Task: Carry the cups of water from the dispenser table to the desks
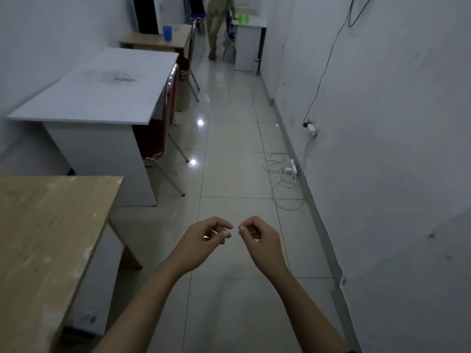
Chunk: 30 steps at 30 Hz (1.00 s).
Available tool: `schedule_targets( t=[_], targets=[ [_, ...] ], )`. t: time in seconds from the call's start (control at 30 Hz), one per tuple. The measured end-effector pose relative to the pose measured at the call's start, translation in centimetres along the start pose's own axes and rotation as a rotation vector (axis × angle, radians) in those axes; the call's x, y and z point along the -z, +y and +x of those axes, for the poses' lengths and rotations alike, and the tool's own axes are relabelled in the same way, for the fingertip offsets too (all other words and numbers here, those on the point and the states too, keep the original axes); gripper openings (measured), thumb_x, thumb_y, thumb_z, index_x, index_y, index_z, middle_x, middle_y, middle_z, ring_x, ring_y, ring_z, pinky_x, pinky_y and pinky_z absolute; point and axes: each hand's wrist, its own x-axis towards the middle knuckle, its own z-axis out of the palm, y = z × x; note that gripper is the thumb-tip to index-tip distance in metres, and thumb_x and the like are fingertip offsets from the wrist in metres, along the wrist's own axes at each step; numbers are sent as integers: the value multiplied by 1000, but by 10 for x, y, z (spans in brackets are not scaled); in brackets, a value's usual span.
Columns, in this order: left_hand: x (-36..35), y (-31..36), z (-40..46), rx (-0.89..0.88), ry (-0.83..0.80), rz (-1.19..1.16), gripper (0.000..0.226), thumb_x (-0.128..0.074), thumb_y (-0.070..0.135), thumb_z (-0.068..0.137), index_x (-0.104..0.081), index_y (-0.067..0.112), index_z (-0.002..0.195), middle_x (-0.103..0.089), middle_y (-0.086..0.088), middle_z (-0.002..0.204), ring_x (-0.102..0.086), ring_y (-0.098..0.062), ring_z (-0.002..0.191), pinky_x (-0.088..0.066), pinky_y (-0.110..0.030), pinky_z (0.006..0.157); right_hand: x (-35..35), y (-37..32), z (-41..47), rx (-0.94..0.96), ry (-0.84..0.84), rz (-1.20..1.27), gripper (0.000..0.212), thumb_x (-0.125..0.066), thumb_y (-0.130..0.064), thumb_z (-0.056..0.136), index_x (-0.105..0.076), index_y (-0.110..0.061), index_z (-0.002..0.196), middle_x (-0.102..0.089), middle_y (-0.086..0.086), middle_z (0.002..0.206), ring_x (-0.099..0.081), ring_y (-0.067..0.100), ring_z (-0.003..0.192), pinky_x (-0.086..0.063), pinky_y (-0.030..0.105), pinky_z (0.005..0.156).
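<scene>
Left hand: I see my left hand (pixel 204 238) held out over the tiled floor (pixel 229 174), fingers (pixel 224 234) loosely curled with nothing in them.
Right hand: my right hand (pixel 260 238) is just beside the left, fingertips nearly meeting it, fingers curled inward and empty as well.
Blue cup: a blue cup (pixel 167 33) stands upright on the far wooden tabletop (pixel 150 39) at the left, well apart from my hands.
Green cups: small green cups (pixel 243 19) sit on the far white tabletop (pixel 252 21) at the right; I cannot tell how many.
Near left: a wooden tabletop (pixel 46 225) is closest to me, and past it a white tabletop (pixel 102 85) with a red chair (pixel 163 118) tucked at its side.
Right wall: a white power strip (pixel 291 169) with a coiled cable lies on the floor near the wall.
Far end: another person (pixel 216 24) stands by the green cups.
</scene>
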Motion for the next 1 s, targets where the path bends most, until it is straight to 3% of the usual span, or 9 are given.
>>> schedule_targets(
  t=[0.17, 0.33, 0.5, 0.7, 1.0],
  targets=[
    [37, -8, 99, 1, -10, 10, 15, -62, 15, 92, -68, 29, 94, -72, -4, 91, -68, -19, 81, -55, -32, 79, -18, 6, 99, 40, 56, -28, 20, -62, -3, 86, -61, -21, 79, -64, -9, 75, -60, 5, 72, -45, 8, 66],
    [57, -25, 208, -9, -23, 37, 18, -62, 17, 92, -66, 34, 92, -73, 0, 91, -68, -14, 80, -51, -13, 71, -27, 37, 203, 44, 63, -97, 17, -64, -1, 84, -63, -17, 77, -63, -11, 73, -59, 1, 73, -43, 5, 65],
    [72, -37, 346, -18, -25, 36, 19, -61, 18, 92, -66, 36, 91, -72, 0, 92, -68, -19, 83, -54, -30, 80, -32, 75, 339, 42, 15, -107, 21, -63, -1, 84, -61, -20, 76, -63, -10, 73, -58, -3, 73, -40, 2, 65],
    [95, -33, 508, -30, -9, 55, 22, -61, 20, 91, -64, 41, 90, -73, 3, 90, -68, -19, 82, -56, -39, 83, -23, 98, 514, 79, -36, -159, 14, -62, -4, 86, -63, -16, 80, -64, -6, 77, -56, -7, 76, -40, 1, 69],
    [132, -66, 720, 6, 57, 42, 11, -61, 20, 91, -68, 28, 96, -73, 1, 92, -67, -19, 87, -56, -38, 83, -40, 150, 725, 73, -39, -166, 20, -62, -3, 85, -61, -22, 80, -62, -10, 76, -57, -7, 76, -41, 1, 69]
  ],
)
